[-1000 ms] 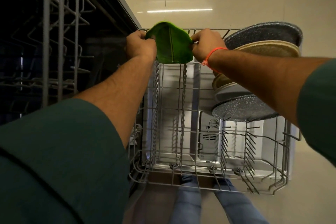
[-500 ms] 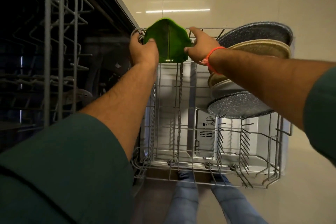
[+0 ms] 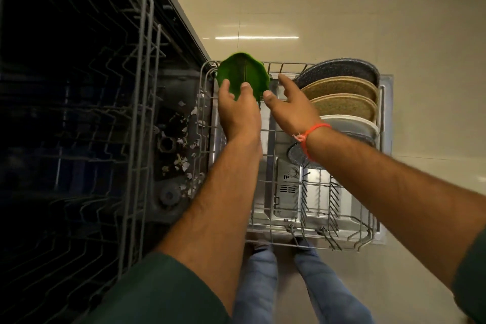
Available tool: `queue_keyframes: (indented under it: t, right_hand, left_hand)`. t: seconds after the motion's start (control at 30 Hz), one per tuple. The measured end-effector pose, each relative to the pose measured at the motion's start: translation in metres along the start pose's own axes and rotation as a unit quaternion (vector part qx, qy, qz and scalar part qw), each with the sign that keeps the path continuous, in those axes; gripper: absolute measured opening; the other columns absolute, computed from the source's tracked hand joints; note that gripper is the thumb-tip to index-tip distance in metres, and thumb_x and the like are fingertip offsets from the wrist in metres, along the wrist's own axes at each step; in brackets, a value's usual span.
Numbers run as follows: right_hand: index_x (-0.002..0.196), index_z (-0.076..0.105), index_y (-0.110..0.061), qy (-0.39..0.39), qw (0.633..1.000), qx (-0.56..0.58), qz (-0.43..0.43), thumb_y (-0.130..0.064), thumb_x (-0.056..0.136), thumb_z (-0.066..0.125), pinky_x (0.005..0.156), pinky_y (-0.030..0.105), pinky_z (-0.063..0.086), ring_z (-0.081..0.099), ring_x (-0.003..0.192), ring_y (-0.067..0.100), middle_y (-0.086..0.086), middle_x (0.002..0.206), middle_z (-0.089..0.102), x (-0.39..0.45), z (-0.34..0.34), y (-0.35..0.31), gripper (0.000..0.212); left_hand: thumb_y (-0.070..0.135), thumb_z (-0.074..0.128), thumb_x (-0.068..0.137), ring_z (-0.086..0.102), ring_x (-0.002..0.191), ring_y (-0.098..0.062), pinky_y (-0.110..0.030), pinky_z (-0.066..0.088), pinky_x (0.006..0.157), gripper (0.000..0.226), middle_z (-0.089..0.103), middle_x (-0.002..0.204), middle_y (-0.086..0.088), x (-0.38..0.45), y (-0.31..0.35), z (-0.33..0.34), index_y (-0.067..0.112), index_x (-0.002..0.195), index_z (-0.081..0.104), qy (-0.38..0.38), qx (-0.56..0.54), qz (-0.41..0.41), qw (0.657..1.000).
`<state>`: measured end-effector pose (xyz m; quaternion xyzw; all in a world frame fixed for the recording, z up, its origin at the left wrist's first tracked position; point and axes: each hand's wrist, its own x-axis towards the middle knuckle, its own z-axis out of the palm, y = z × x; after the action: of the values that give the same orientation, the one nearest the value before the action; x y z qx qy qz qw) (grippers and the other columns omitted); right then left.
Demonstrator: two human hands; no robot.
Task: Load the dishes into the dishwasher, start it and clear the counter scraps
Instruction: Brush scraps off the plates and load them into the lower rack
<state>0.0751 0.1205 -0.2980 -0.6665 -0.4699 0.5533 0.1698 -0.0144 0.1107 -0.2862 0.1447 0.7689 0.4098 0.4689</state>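
I have the green leaf-shaped plate (image 3: pixel 243 75) standing on edge at the far left corner of the pulled-out lower rack (image 3: pixel 271 238). My left hand (image 3: pixel 238 110) is on its near face: thumb and fingertips lie against the lower part, fingers only loosely bent, steadying more than gripping. I cannot tell whether any finger hooks round the rim. My right hand (image 3: pixel 292 105) is spread with fingers apart; the thumb tip sits just beside the plate's right edge and the forefinger points toward the far rail. It holds nothing.

The plate looks thin and stiff, with a wavy rim and a ridge down the middle. I judge it light, probably glazed or plastic-smooth, so wet it could slide between fingers. If ceramic, a knock against the wire would chip that scalloped edge. The best hold, I think, is a pinch across the rim at the lower sides, thumb on one face and fingers on the other, letting the tines take the weight.

To the right, the stacked plates (image 3: pixel 342 95) stand on edge along the far right of the rack, well apart from mine. The dark dishwasher tub (image 3: pixel 168 139) on the left shows pale scraps on its floor.
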Motion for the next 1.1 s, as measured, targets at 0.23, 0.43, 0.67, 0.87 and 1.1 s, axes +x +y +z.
queue_keyframes:
  t: [0.23,0.43,0.67,0.87,1.1]
  right_hand:
    - [0.156,0.033,-0.026,0.039,0.992,0.118,0.001,-0.037,0.103,0.053,0.118,0.045,0.035,0.042,0.141,0.019,0.004,0.157,0.042,-0.098,-0.027,-0.040,0.057]
    - [0.155,0.034,-0.030,0.048,0.985,0.158,-0.043,-0.036,0.105,0.050,0.120,0.036,0.031,0.036,0.145,0.013,-0.001,0.160,0.037,-0.212,-0.051,-0.109,0.053]
    - [0.150,0.043,-0.032,0.025,0.976,0.196,-0.093,-0.037,0.104,0.050,0.114,0.021,0.031,0.035,0.143,0.002,-0.010,0.157,0.040,-0.315,-0.075,-0.171,0.047]
    - [0.150,0.043,-0.034,-0.053,0.973,0.174,-0.144,-0.040,0.103,0.050,0.103,0.011,0.033,0.036,0.142,0.001,-0.011,0.158,0.038,-0.363,-0.078,-0.210,0.048]
    - [0.150,0.042,-0.038,-0.187,0.951,0.145,-0.200,-0.042,0.102,0.052,0.098,0.014,0.035,0.036,0.143,0.005,-0.011,0.159,0.036,-0.412,-0.050,-0.253,0.049]
  left_hand:
    - [0.022,0.051,0.105,0.049,0.108,-0.003,-0.021,0.038,0.088,0.049,0.057,0.133,0.009,-0.115,0.050,-0.035,0.026,0.154,0.041,-0.004,-0.082,-0.047,0.996]
    - [0.023,0.050,0.107,0.048,0.102,0.015,-0.002,0.038,0.073,0.046,0.047,0.153,0.008,-0.229,0.100,-0.092,0.031,0.152,0.044,-0.059,-0.098,0.002,0.994]
    - [0.033,0.050,0.106,0.048,0.128,0.014,-0.004,0.043,0.093,0.045,0.048,0.151,0.018,-0.313,0.132,-0.196,0.041,0.150,0.043,-0.090,0.002,0.141,0.986]
    - [0.032,0.053,0.106,0.054,0.130,0.004,-0.031,0.042,0.114,0.038,0.056,0.145,0.015,-0.351,0.150,-0.266,0.042,0.142,0.053,0.018,-0.062,0.152,0.986]
    - [0.033,0.055,0.105,0.054,0.131,-0.003,-0.036,0.040,0.117,0.035,0.055,0.147,0.011,-0.398,0.157,-0.295,0.044,0.139,0.057,0.135,-0.183,0.138,0.964]
